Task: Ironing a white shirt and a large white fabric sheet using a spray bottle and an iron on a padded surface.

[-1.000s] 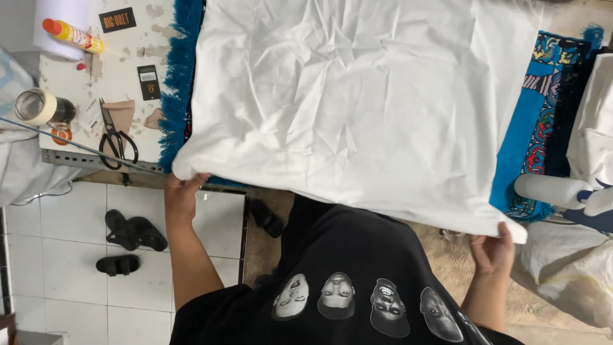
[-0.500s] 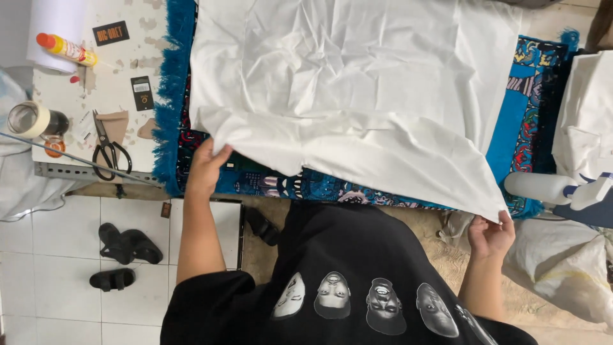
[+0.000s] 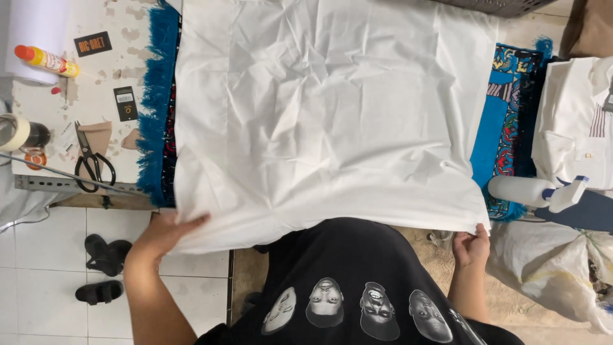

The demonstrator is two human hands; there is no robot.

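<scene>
White cloth (image 3: pixel 325 121) fills the middle of the frame, a large wrinkled sheet spread flat over the work surface, its near edge hanging at the lower centre just above the person's black printed shirt (image 3: pixel 348 287). Under it lies a patterned blue rug (image 3: pixel 504 121), showing along the right side and, as a blue fringe, at the left edge of the cloth. At the upper left sits a pale, worn tabletop (image 3: pixel 96 83). At the right edge of the frame rests a folded white garment (image 3: pixel 571 121), with a white spray bottle (image 3: pixel 533 191) lying just below it.

The left hand (image 3: pixel 167 231), at the lower left, holds the cloth's near left corner, fingers spread flat and only loosely curled beneath the fabric. The right hand (image 3: pixel 470 246), at the lower right, pinches the near right corner, its fingers closed tight on the hem.

Black scissors (image 3: pixel 92 163) lie on the tabletop at the left, a roll of tape (image 3: pixel 14 131) just beside them at the frame's edge, and an orange-capped yellow bottle (image 3: pixel 46 61) above. Black sandals (image 3: pixel 99 268) stand on the white tiles at the lower left.
</scene>
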